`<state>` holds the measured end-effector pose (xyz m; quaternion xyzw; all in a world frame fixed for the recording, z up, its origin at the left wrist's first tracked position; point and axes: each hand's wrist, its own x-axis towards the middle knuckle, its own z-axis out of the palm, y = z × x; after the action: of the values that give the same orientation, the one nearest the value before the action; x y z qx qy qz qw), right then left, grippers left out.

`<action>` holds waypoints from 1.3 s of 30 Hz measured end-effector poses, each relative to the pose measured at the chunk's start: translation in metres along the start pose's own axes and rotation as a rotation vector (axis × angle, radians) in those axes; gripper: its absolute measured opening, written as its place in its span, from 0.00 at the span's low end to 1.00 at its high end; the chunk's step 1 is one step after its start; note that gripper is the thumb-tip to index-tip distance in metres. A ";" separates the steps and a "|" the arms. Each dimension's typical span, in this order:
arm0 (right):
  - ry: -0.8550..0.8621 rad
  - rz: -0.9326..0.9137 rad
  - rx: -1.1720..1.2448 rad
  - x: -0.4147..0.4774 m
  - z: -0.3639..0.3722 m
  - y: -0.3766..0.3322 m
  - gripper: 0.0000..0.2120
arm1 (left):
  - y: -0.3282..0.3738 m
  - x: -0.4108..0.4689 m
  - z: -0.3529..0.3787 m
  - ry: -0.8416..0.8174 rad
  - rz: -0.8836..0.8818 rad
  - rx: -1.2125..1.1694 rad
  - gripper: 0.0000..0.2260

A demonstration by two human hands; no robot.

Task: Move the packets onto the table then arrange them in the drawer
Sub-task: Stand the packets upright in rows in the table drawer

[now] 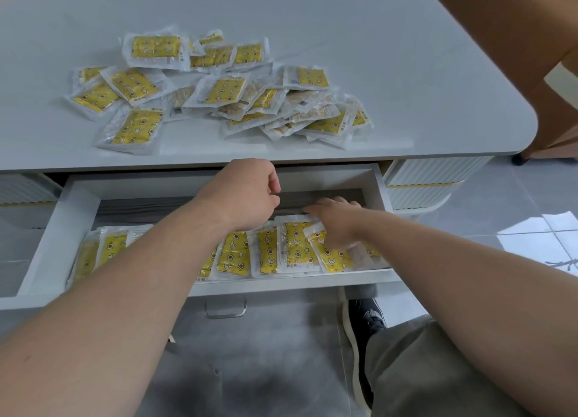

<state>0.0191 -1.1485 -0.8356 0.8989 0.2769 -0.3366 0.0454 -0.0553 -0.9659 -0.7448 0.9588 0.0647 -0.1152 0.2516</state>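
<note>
Packets (237, 254) in two groups. One overlapped row lies along the front of the open drawer (47, 238). A loose heap (225, 91) lies on the grey surface (406, 72) above it. Hands: right hand (336, 225) flat, fingers straight, pressing on the packets at the row's right end. Left hand (244, 194) over the drawer's middle, fingers curled under; cannot tell whether it holds anything. Dark shoe (366, 319) below the drawer.
</note>
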 end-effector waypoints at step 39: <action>-0.079 0.212 -0.206 -0.003 0.010 0.008 0.32 | -0.032 0.035 0.094 -0.394 0.101 0.503 0.44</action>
<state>0.0157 -1.1591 -0.8421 0.8997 0.2116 -0.3347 0.1835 -0.0454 -0.9824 -0.8483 0.9522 -0.0635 -0.2981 0.0199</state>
